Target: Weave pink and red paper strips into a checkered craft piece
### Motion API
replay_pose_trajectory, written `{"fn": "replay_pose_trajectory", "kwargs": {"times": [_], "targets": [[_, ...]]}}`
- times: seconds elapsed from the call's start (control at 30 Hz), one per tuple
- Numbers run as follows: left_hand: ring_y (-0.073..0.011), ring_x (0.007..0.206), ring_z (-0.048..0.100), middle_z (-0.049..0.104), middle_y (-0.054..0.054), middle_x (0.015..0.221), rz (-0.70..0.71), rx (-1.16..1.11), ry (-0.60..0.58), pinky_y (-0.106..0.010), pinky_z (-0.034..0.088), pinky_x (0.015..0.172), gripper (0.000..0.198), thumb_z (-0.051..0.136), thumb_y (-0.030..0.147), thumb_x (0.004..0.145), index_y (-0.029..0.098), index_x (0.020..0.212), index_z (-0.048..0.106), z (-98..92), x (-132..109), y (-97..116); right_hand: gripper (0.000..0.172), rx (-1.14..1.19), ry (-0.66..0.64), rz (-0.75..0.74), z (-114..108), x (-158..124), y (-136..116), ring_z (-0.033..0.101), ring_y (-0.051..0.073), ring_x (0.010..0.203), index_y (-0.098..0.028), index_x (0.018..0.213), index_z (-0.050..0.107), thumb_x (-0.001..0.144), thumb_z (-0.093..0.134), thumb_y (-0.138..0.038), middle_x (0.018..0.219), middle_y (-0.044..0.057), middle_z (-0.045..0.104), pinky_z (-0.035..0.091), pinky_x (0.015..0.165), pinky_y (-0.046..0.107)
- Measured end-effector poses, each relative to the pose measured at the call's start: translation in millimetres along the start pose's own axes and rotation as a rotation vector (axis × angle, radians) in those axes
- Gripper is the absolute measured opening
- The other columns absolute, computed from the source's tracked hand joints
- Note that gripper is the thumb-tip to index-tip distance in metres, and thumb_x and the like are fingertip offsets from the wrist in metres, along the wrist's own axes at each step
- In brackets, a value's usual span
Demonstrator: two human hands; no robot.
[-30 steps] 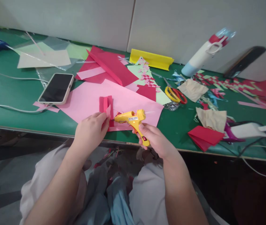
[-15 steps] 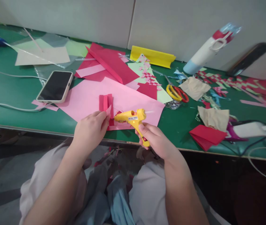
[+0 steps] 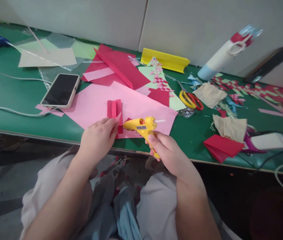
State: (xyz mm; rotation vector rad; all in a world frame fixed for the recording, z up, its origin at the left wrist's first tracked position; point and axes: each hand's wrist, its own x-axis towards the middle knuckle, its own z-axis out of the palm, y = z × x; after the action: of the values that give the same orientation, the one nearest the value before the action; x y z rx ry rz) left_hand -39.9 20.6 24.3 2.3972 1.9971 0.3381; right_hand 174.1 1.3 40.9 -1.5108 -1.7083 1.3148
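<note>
My right hand point(image 3: 165, 148) is wrapped round the handle of a yellow glue gun point(image 3: 140, 125), whose nozzle points left. A clear glue stick point(image 3: 160, 121) juts from its back end. Between the thumb and fingers of my left hand point(image 3: 99, 136) is a small pink paper strip point(image 3: 118, 117), close to the nozzle; whether they touch I cannot tell. Just beyond my left fingers, a folded red paper piece point(image 3: 114, 107) with a raised strip lies on a large pink sheet point(image 3: 141, 103). My left hand hides its lower part.
A phone point(image 3: 61, 90) lies to the left with white cables by it. Scissors point(image 3: 187, 99), cloth scraps and woven paper strips lie to the right. At the back are red sheets point(image 3: 121, 63), a yellow folded piece point(image 3: 165, 60) and a white bottle point(image 3: 222, 55). The green table point(image 3: 64, 128) ends near my knees.
The whole view has shifted slightly, so things appear a little further right. Both hands keep their holds, with the glue gun's nozzle still beside the pink strip.
</note>
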Motion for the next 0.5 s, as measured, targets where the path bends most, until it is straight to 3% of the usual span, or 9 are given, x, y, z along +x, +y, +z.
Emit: {"fn": "replay_pose_trajectory", "kwargs": {"times": [0.23,0.5], "targets": [[-0.0218,0.077,0.066,0.069,-0.006,0.089,0.004,-0.007,0.007,-0.029,0.037,0.055,0.027,0.039,0.032,0.096,0.02,0.094,0.063,0.3,-1.7,-0.6,0.036,-0.199,0.034,-0.069,2.5,-0.8,-8.9,0.05,0.014,0.06,-0.02,0.079,0.053,0.098,0.036,-0.046,0.069,0.002,0.057,0.034,0.056,0.027],[-0.0217,0.079,0.067,0.069,-0.006,0.088,-0.016,0.015,-0.018,-0.029,0.038,0.057,0.029,0.037,0.032,0.097,0.019,0.092,0.063,-1.4,-1.7,1.5,0.033,-0.223,0.036,-0.124,3.2,-2.7,-12.1,0.053,0.017,0.065,-0.021,0.077,0.052,0.098,0.038,-0.043,0.069,0.003,0.057,0.036,0.059,0.028]]}}
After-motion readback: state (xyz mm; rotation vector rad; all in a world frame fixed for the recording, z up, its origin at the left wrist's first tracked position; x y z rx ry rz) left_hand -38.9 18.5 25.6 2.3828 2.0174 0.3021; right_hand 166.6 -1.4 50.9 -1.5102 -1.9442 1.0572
